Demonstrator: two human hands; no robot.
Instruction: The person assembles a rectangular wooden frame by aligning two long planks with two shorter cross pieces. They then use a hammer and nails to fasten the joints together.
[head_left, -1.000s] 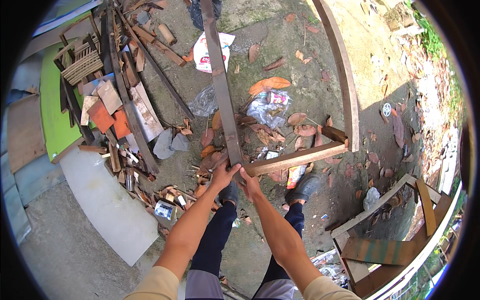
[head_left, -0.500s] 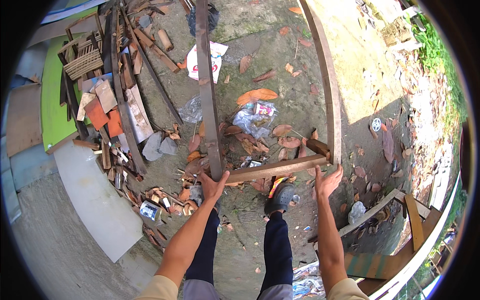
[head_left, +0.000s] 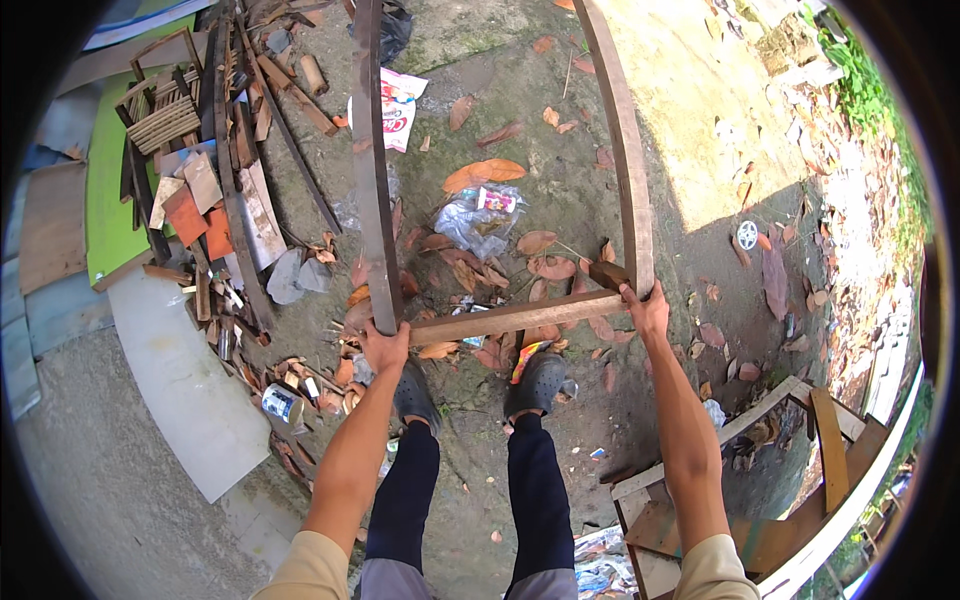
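A long wooden frame [head_left: 515, 318] made of square timbers stretches away from me, with a crosspiece at its near end. At its near left corner, my left hand [head_left: 383, 349] is wrapped round the end of the side rail. My right hand [head_left: 650, 312] grips the near right corner, its thumb on the inner side by a short wooden block [head_left: 607, 275]. Both forearms are stretched out in front of me. Below the crosspiece, my feet in dark clogs [head_left: 538, 384] stand on the ground.
Scrap timber [head_left: 237, 185] and boards are piled on the left beside a pale curved sheet [head_left: 190, 385]. Dry leaves, a plastic bag [head_left: 480, 222] and a printed packet [head_left: 398, 110] litter the ground inside the frame. A wooden structure [head_left: 790, 525] lies at the lower right.
The wooden frame has shifted left in view, along with my left hand. My right hand, whose fingers pointed up beside the corner, is now closed on it.
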